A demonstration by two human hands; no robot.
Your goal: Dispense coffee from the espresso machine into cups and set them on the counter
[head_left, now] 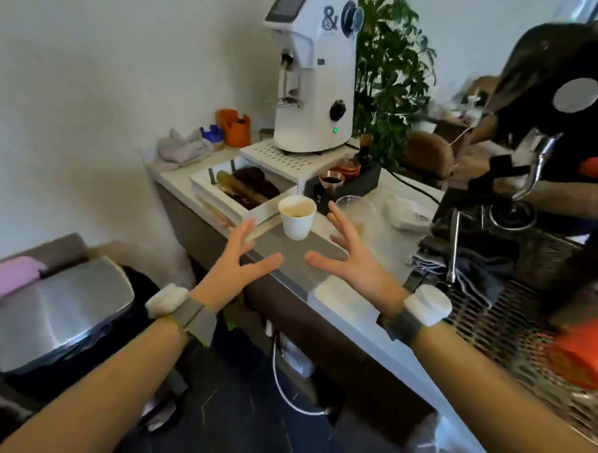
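A white paper cup (297, 221) with coffee in it stands on the counter (349, 298), near its front edge. My left hand (239, 258) hovers just left of and below the cup, fingers spread, holding nothing. On the cup's other side my right hand (346, 254) is held up with fingers spread, also holding nothing. Neither hand touches the cup. The black espresso machine (555, 141) fills the right side, with its metal drip grate (499, 324) in front. A clear plastic cup (355, 208) stands behind my right hand.
A white coffee grinder (314, 73) stands on a perforated stand at the back. An open knock drawer (247, 190) holds dark coffee pucks. A grey cloth (473, 271) and steam wand (454, 246) lie by the machine. A steel bin (61, 312) sits low left.
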